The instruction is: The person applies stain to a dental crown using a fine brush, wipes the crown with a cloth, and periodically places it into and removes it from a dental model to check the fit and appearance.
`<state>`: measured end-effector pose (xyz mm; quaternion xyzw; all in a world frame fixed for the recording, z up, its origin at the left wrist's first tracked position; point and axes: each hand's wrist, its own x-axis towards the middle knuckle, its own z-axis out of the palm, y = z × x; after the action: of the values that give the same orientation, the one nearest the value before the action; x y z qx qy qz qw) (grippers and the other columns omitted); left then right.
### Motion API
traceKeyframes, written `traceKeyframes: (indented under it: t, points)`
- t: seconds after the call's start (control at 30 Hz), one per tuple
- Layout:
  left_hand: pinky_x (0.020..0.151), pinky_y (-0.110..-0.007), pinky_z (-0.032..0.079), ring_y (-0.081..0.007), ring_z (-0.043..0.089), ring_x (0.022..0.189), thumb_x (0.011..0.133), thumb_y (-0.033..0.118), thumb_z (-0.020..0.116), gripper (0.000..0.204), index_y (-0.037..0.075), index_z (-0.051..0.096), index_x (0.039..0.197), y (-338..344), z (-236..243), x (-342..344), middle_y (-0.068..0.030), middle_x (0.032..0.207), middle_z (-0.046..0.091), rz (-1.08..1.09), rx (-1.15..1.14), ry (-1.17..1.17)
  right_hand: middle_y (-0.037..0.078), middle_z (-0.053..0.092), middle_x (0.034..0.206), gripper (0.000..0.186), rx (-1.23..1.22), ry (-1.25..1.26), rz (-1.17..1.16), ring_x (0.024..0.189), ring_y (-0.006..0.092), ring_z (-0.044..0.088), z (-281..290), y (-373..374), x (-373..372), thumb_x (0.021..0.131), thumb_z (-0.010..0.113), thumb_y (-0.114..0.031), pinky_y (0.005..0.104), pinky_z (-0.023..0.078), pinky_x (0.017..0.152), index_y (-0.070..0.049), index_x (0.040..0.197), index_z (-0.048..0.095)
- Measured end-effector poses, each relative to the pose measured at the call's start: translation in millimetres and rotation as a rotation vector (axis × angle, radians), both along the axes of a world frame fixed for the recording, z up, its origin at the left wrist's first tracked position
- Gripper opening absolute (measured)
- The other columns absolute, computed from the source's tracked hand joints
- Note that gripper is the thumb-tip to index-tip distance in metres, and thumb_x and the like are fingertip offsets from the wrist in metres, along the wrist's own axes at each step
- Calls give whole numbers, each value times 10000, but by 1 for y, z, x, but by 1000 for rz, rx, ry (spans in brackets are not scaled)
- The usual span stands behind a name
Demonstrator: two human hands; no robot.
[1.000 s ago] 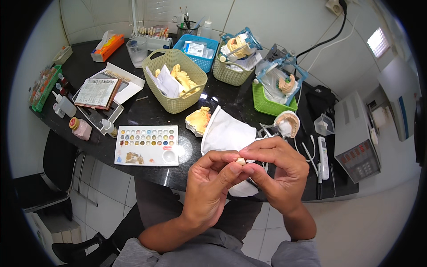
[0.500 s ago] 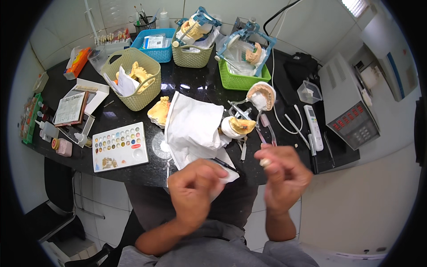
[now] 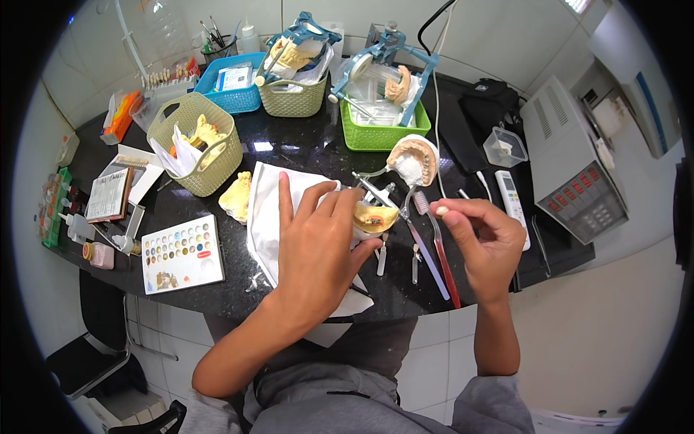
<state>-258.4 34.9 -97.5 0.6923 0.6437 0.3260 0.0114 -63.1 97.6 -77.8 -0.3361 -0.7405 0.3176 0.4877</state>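
My left hand (image 3: pixel 314 249) is spread over the white cloth (image 3: pixel 266 220), fingers apart, its thumb beside a yellow dental model (image 3: pixel 377 220) with a small metal-coloured fitting. My right hand (image 3: pixel 486 249) pinches a small ivory tooth crown (image 3: pixel 442 211) between thumb and index finger. An opened metal articulator (image 3: pixel 378 194) carries a pink-and-white dental cast (image 3: pixel 416 163) above the yellow model. A purple-handled toothbrush (image 3: pixel 432 264) and a red-handled tool (image 3: pixel 450 282) lie between my hands, with small shade tabs nearby.
A paint palette (image 3: pixel 202 275) and yellow cast (image 3: pixel 235 199) sit left. Behind stand baskets of models (image 3: pixel 217 166), a blue basket (image 3: pixel 242 105) and a green basket (image 3: pixel 379 141). A remote (image 3: pixel 510 192), tweezers (image 3: pixel 542 249) and grey machine (image 3: pixel 567 184) are right. A black chair (image 3: pixel 79 365) stands lower left.
My hands have separated: the left has moved forward over the cloth beside the yellow model with fingers spread, while the right moved rightward and up, holding the crown. The view has shifted.
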Motion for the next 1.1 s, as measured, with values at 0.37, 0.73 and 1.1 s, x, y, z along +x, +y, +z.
traceKeyframes:
  t: [0.37, 0.73, 1.1]
  points:
    - [1103, -522, 230, -278, 623, 923, 650, 148, 823, 453, 65, 582, 1024, 15, -4, 7, -98, 893, 662, -41, 108, -179, 158, 696, 870, 142, -192, 262, 2, 814, 178, 684, 10, 28, 13, 881, 634, -33, 264, 535, 795, 74, 972, 652]
    - [935, -347, 473, -198, 650, 955, 668, 10, 783, 519, 12, 572, 1141, -3, 54, 3, -127, 1022, 662, -303, 149, -539, 168, 692, 856, 117, -165, 284, 91, 802, 179, 683, 60, -23, 15, 867, 639, 0, 280, 550, 771, 85, 944, 659]
    - [909, -294, 460, -180, 570, 1069, 697, -46, 718, 699, -5, 361, 1297, -62, 63, 10, -133, 1141, 532, -583, 322, -965, 147, 698, 882, 176, -195, 193, 318, 829, 147, 677, 110, -73, -4, 858, 687, -74, 253, 552, 749, 73, 953, 671]
